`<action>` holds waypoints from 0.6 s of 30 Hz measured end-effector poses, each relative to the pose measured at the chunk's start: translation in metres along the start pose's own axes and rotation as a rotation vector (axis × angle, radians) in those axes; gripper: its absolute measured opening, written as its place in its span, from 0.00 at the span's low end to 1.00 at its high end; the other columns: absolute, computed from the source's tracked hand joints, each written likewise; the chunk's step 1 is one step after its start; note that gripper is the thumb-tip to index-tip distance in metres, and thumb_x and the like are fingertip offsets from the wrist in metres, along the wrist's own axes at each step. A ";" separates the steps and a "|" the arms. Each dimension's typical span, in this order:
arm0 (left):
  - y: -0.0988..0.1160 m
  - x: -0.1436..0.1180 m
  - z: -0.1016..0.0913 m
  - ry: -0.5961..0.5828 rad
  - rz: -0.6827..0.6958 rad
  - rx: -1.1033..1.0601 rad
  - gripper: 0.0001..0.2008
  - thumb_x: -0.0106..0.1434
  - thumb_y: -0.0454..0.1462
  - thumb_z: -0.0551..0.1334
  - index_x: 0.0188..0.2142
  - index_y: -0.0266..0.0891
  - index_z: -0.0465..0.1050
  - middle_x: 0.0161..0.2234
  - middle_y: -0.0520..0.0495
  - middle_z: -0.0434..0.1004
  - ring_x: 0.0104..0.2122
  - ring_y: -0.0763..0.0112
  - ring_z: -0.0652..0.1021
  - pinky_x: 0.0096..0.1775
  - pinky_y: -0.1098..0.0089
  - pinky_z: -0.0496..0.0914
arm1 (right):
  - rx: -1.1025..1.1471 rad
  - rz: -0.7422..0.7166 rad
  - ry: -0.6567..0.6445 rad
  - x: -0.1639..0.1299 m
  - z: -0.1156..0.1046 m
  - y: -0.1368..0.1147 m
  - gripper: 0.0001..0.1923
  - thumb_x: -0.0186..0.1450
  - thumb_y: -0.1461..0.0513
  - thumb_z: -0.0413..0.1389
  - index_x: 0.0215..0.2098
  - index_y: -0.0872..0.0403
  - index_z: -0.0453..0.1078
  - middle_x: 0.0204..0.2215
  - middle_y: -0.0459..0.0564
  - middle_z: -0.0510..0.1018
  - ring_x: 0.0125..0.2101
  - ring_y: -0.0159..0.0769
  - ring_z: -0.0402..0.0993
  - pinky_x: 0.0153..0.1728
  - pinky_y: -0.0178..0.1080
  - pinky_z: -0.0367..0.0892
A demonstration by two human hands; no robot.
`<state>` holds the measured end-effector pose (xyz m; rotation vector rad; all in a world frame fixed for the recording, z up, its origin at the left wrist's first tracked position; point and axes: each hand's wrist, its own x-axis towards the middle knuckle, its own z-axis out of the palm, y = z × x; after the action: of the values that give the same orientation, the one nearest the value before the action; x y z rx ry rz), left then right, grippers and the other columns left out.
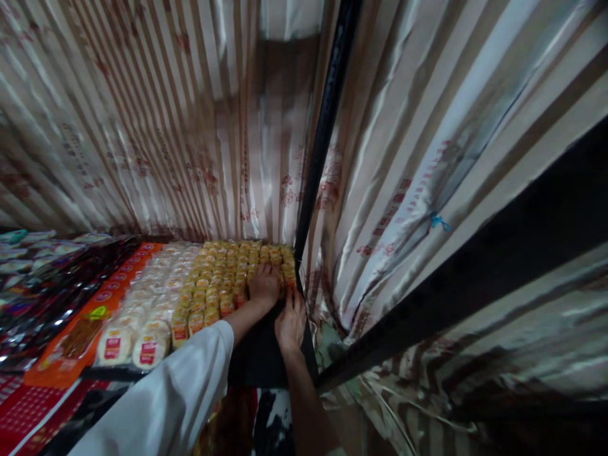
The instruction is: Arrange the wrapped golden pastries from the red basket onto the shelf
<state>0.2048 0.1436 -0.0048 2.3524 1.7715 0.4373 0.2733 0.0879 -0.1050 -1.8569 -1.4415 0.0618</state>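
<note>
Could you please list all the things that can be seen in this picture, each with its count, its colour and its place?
small yellow packets: many, in rows, yellow and orange, on the shelf under the left hand
round white packets: many, white with red labels, left of the yellow ones
orange packs: a row, orange, further left
dark packs: several, black and glossy, far left
striped curtain: one, cream and brown, behind and to the right
black pole: one, upright, at the shelf corner
black shelf: one, bare dark part below the hands
left hand: on the yellow packets, white sleeve
right hand: at the shelf edge beside the pole
</note>
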 end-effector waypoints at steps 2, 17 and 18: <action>0.001 -0.001 0.001 0.016 -0.003 0.024 0.16 0.62 0.33 0.52 0.49 0.37 0.66 0.49 0.40 0.68 0.51 0.59 0.64 0.52 0.62 0.61 | -0.009 0.007 -0.007 0.000 0.000 -0.001 0.34 0.56 0.74 0.40 0.61 0.56 0.56 0.57 0.57 0.62 0.58 0.46 0.53 0.55 0.49 0.53; -0.013 -0.070 0.006 0.293 0.187 -0.243 0.16 0.60 0.29 0.51 0.47 0.37 0.68 0.53 0.42 0.66 0.55 0.62 0.64 0.57 0.59 0.60 | 0.011 -0.044 0.024 0.001 -0.003 0.000 0.31 0.58 0.71 0.39 0.60 0.59 0.56 0.59 0.54 0.61 0.59 0.42 0.50 0.57 0.48 0.51; -0.014 -0.087 0.008 0.298 0.194 -0.300 0.16 0.60 0.29 0.51 0.46 0.38 0.68 0.53 0.43 0.66 0.54 0.63 0.64 0.56 0.59 0.61 | 0.021 -0.047 0.021 0.001 -0.003 0.000 0.31 0.58 0.71 0.39 0.60 0.59 0.55 0.58 0.54 0.61 0.59 0.42 0.50 0.57 0.47 0.52</action>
<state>0.1723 0.0647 -0.0279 2.3397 1.4580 1.0509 0.2755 0.0875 -0.1026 -1.8011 -1.4640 0.0341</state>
